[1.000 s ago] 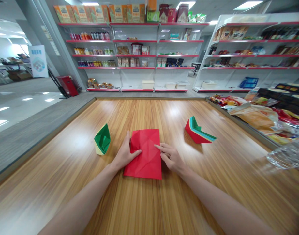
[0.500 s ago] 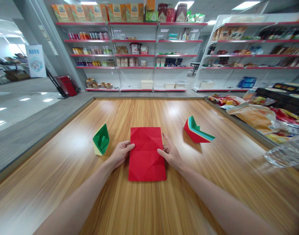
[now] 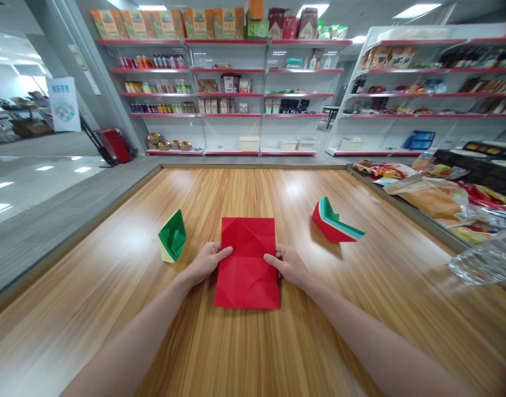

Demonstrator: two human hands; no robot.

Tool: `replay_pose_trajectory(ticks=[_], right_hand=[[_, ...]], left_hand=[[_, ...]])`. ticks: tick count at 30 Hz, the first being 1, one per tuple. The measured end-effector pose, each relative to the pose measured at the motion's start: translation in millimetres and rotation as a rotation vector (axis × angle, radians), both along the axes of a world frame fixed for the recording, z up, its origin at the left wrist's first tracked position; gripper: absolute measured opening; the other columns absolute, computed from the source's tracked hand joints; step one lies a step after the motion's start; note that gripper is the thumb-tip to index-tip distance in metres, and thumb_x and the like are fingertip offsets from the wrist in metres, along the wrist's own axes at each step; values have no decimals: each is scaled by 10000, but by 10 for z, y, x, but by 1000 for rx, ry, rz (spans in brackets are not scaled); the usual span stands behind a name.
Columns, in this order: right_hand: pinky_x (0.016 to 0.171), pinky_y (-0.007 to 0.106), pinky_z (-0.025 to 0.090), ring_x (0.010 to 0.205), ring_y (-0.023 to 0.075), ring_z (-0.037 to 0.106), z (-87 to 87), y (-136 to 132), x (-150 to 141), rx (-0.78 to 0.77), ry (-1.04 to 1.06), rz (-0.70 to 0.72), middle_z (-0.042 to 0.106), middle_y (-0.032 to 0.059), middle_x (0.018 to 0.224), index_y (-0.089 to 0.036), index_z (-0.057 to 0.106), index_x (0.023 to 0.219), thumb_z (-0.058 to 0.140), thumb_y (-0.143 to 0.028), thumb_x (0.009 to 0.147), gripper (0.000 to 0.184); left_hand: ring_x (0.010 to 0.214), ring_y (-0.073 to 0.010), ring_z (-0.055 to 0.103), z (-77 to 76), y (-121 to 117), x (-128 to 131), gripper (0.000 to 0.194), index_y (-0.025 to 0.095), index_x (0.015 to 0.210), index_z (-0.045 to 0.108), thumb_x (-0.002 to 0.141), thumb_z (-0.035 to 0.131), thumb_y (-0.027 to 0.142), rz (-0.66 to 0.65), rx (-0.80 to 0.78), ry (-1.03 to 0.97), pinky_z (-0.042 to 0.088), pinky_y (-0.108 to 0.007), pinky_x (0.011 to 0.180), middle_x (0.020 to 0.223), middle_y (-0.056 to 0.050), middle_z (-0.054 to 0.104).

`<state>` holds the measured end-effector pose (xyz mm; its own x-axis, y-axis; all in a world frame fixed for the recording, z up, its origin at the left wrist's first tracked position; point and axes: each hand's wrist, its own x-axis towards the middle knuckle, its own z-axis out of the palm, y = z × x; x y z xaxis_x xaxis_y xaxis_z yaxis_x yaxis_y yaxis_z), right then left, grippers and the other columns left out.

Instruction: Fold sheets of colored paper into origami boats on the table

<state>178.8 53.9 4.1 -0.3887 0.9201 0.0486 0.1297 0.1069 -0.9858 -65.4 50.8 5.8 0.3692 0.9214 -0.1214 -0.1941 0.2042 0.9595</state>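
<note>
A creased sheet of red paper (image 3: 248, 270) is held up in front of me, just over the wooden table. My left hand (image 3: 207, 260) grips its left edge, thumb on the front and fingers behind. On the opposite edge my right hand (image 3: 291, 264) pinches the paper the same way, its fingers partly hidden. To the left stands a folded green and yellow paper boat (image 3: 172, 236). Over on the right sits another paper boat (image 3: 333, 223), red outside with blue, yellow and green layers.
Snack packets (image 3: 430, 198) and dark boxes (image 3: 472, 168) lie along the table's right side, near a clear plastic container (image 3: 484, 259). Beyond the wooden table (image 3: 112, 309) stand stocked shelves (image 3: 223, 96). A red cart (image 3: 113, 145) is at the far left.
My right fingers have closed in behind the paper's right edge. Both thumbs reach slightly further onto the sheet. The boats stay in place.
</note>
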Motion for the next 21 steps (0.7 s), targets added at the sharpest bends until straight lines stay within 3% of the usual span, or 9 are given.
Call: replay_pose_trajectory(ticks=[2, 11, 21], right_hand=[[347, 187, 355, 444, 107, 523, -5, -3, 0, 6, -25, -4, 643, 20, 667, -149, 605, 918, 585, -399, 816, 270], [367, 195, 321, 433, 95, 466, -85, 41, 16, -7, -23, 0, 565, -4, 574, -146, 563, 731, 497, -484, 850, 365], [349, 197, 338, 396, 105, 483, -87, 20, 21, 52, -162, -36, 524, -26, 532, -162, 548, 757, 462, -461, 874, 332]], left_hand=[[632, -163, 650, -14, 4, -16, 312, 89, 846, 687, 758, 681, 388, -7, -21, -26, 494, -259, 606, 787, -95, 719], [689, -180, 667, -71, 31, -60, 337, 72, 879, 674, 757, 689, 386, -40, -62, -90, 507, -278, 654, 822, -120, 718], [659, -169, 659, -88, 32, -50, 349, 76, 902, 678, 745, 699, 387, -11, -41, -70, 501, -266, 625, 807, -106, 719]])
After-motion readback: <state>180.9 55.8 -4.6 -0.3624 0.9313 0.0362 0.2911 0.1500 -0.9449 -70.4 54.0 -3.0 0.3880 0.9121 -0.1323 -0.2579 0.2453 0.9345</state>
